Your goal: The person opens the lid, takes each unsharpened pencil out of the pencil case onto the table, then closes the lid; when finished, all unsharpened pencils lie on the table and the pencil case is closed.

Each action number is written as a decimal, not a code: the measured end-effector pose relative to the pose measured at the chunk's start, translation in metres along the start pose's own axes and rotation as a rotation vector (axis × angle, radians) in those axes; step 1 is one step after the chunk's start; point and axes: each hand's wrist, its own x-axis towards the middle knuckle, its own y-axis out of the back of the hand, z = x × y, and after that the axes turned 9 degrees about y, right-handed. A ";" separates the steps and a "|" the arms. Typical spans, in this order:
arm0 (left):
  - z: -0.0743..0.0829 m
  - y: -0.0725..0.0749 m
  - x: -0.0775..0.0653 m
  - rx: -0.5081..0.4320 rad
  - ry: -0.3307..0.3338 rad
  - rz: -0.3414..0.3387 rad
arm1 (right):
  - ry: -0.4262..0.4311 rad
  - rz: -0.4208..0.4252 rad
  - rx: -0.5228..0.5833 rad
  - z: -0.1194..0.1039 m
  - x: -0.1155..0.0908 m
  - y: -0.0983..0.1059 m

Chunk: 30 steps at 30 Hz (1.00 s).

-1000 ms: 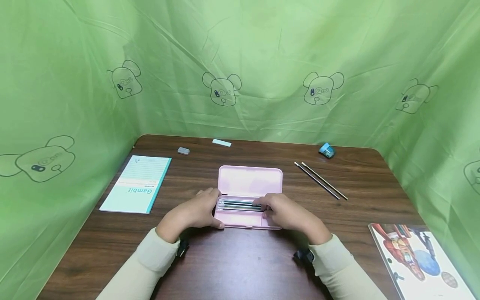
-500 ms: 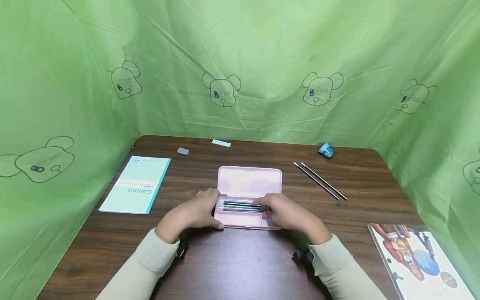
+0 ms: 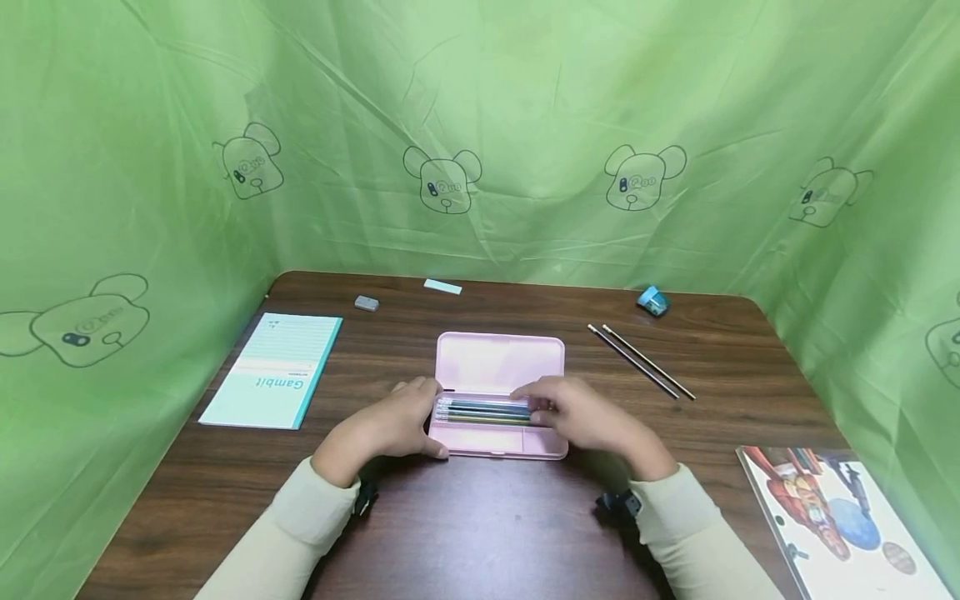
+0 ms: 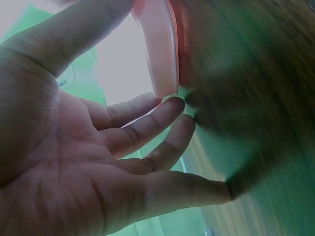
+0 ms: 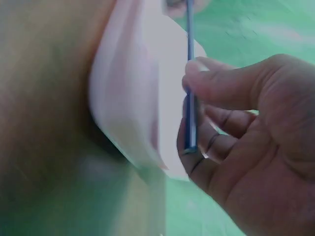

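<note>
A pink pencil case (image 3: 500, 363) lies open in front of me, its lid tipped back. Several pencils (image 3: 483, 412) lie side by side in its long rear compartment. My left hand (image 3: 396, 423) holds the left end of the case between thumb and fingers; the left wrist view shows the case's end (image 4: 160, 59) inside that grasp. Over the right end is my right hand (image 3: 577, 410). Between thumb and fingers it pinches a dark blue pencil (image 5: 190, 130), seen in the right wrist view; the pencil's far end runs out of that frame.
Two pencils (image 3: 642, 361) lie on the table right of the case, with a blue sharpener (image 3: 653, 301) behind them. A grey eraser (image 3: 367, 303) and a pale strip (image 3: 442, 286) lie at the back. A Gambit notebook (image 3: 272, 369) is left, a picture-covered book (image 3: 847, 521) right.
My right hand has shifted slightly right and back from the case's front right corner, uncovering the front compartment's right part. The left hand has stayed on the case.
</note>
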 end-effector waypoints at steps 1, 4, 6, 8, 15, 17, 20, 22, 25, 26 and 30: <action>0.000 0.000 0.000 -0.001 -0.001 0.000 | -0.016 0.052 0.029 0.004 -0.004 0.007; 0.002 0.000 0.001 -0.003 0.000 -0.004 | -0.107 0.241 0.104 0.016 -0.018 0.035; 0.003 0.000 0.001 -0.003 0.003 -0.007 | -0.177 0.367 0.101 0.027 -0.030 0.054; 0.003 -0.001 0.001 -0.001 0.008 -0.009 | -0.254 0.469 0.013 0.039 -0.044 0.070; 0.002 -0.002 0.000 0.007 0.025 -0.006 | -0.547 0.535 -0.263 0.089 -0.085 0.086; 0.001 -0.003 -0.001 0.006 0.026 -0.005 | -0.597 0.493 -0.284 0.101 -0.091 0.082; 0.001 -0.003 -0.002 -0.001 0.022 -0.007 | -0.663 0.434 -0.290 0.113 -0.097 0.076; 0.001 -0.003 -0.002 -0.009 0.017 -0.007 | -0.696 0.405 -0.290 0.118 -0.101 0.073; 0.002 -0.002 -0.002 -0.019 0.008 -0.005 | -0.724 0.381 -0.272 0.124 -0.105 0.071; 0.002 -0.002 -0.002 -0.021 0.007 -0.004 | -0.725 0.374 -0.265 0.125 -0.106 0.071; 0.001 -0.002 -0.002 -0.020 0.001 0.001 | -0.717 0.344 -0.225 0.129 -0.106 0.070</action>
